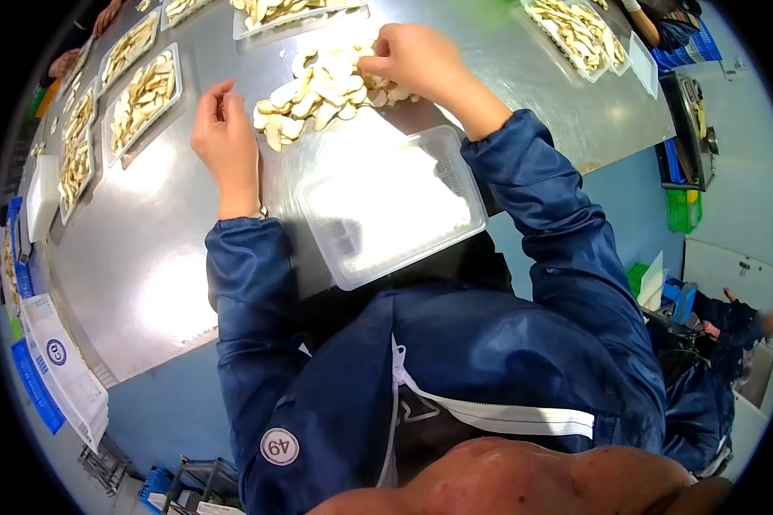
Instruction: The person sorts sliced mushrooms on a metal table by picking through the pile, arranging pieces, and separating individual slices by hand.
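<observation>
A loose pile of pale slices with darker edges, looking like sliced mushroom [318,90], lies on the metal table. My right hand [416,62] is over the pile's right side, fingers pinched together; anything between the fingertips is hidden. Just left of the pile, my left hand [226,150] hovers with its fingers curled in, and what they may hold cannot be made out. Between my forearms, at the table's near edge, sits a clear plastic tray [345,279] with glare across its bottom.
Filled trays of slices [142,103] stand at the left, with another tray [305,15] beyond the pile and one [580,39] at the far right. Other people's hands [64,64] show at the upper left. A co-worker's arm [644,26] is at the upper right.
</observation>
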Available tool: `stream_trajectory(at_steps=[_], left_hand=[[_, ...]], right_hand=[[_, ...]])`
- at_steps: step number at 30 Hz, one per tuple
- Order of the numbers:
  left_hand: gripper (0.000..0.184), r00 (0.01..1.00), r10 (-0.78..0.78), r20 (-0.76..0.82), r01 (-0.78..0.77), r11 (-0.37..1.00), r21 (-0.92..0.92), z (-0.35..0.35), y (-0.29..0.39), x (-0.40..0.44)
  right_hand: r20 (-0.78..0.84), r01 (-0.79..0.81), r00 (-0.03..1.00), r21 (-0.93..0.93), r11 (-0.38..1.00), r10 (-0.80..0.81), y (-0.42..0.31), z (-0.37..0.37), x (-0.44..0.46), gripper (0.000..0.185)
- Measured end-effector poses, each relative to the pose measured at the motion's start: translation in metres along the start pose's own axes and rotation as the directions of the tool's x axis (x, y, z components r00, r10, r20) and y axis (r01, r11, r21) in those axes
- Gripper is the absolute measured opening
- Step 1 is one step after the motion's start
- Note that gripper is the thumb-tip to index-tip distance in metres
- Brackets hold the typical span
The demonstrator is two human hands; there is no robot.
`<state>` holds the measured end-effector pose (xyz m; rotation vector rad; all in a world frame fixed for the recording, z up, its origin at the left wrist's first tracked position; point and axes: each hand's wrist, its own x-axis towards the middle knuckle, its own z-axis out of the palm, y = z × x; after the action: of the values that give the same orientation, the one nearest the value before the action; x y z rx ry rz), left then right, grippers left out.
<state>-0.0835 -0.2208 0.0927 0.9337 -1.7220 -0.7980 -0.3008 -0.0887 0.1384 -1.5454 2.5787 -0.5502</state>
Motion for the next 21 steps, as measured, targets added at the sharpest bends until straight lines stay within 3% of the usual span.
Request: stream_trajectory(at_steps=[4,8,11,13,15,18,21], left_hand=[[0.019,1.0,-0.028,-0.01,0.028,1.0,-0.009,-0.004,-0.002,0.001],[0.019,0.999,-0.044,-0.015,0.043,0.998,-0.053,-0.004,-0.005,0.0],[0.02,0.999,-0.035,0.012,0.036,0.998,-0.044,-0.002,-0.007,0.0],[0.019,0.999,-0.018,0.027,0.019,0.999,-0.041,-0.002,-0.009,-0.001],[0.019,1.0,-0.022,0.018,0.023,0.998,-0.053,-0.003,-0.009,-0.001],[0.019,1.0,-0.031,0.007,0.031,0.998,-0.048,-0.005,-0.016,-0.001],[0.019,0.998,-0.053,0.019,0.054,0.998,-0.045,-0.004,-0.015,0.001]], right_hand=[[-0.082,0.011,0.997,0.267,0.964,0.011,0.016,-0.014,-0.023,0.026],[-0.011,-0.07,0.995,0.634,0.77,0.1,0.026,-0.026,-0.059,0.018],[-0.111,0.071,0.994,0.491,0.868,-0.019,0.017,-0.026,-0.068,0.019],[-0.059,0.117,0.993,0.491,0.863,-0.101,0.008,-0.024,-0.068,0.024],[-0.073,0.065,0.997,0.513,0.856,-0.032,0.004,-0.023,-0.057,0.023],[-0.213,0.226,0.957,0.128,0.966,-0.196,0.024,0.0,-0.034,0.022],[-0.221,0.232,0.944,-0.076,0.97,-0.243,0.02,0.007,-0.028,0.021]])
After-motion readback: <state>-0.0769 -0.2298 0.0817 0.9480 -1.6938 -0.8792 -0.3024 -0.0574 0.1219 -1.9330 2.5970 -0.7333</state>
